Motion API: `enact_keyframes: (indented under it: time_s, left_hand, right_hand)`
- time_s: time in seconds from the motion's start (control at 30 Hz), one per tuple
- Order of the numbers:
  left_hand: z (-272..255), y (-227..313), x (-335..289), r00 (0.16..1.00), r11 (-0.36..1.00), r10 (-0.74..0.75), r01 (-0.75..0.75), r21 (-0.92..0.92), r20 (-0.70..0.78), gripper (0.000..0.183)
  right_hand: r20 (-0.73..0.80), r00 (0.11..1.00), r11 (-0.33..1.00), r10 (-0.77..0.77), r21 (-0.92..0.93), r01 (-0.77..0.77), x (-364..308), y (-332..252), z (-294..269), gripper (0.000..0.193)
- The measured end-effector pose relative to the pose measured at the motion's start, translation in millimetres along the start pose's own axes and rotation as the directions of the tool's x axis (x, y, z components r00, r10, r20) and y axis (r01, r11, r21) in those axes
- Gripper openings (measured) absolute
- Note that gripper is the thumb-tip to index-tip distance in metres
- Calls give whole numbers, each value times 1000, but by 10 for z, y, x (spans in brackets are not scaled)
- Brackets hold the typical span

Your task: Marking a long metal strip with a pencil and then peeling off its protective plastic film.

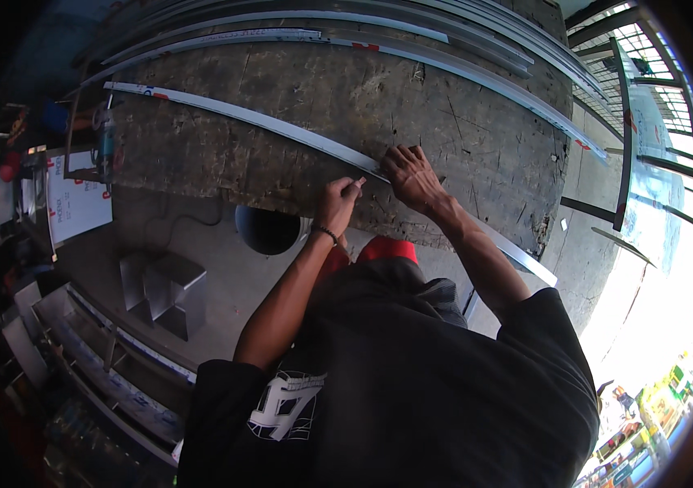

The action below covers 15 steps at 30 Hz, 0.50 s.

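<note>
A long, narrow white-faced metal profile (257, 119) lies slantwise across the worn workbench (460, 114), its near right end jutting past the bench's edge. My right hand (414, 175) is closed over the profile near its middle, knuckles up, with the fingertips hidden beneath. Just left of it, my left hand (337, 205) is pinched at the near side of the profile, thumb and forefinger together. Whatever small thing sits between those fingertips is too small to make out. A dark beaded bracelet circles my left wrist.
More long metal profiles (411, 54) lie along the bench's far side. Below the front edge stands a round drum-like container (269, 229). Bent sheet-metal pieces (169, 289) and a metal frame (111, 358) are on the floor at left. Dark metal framework (628, 154) rises at right.
</note>
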<state>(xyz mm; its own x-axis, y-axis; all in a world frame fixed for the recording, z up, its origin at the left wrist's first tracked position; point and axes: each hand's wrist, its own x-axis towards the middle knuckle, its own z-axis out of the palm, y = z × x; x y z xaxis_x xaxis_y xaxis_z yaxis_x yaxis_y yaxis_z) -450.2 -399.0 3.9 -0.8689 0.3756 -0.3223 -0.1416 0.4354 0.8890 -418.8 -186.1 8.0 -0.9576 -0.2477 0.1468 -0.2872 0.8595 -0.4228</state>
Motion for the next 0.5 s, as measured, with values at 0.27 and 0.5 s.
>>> enact_keyframes:
  time_s: [0.27,0.5]
  left_hand:
    - [118,170,366,990,967,80,-105,230,114,24]
    - [138,144,343,990,974,123,-134,185,69,16]
  right_hand:
    - [-85,987,991,135,18,-134,-336,-92,-67,18]
    - [-64,936,917,347,231,-325,-725,-288,-254,14]
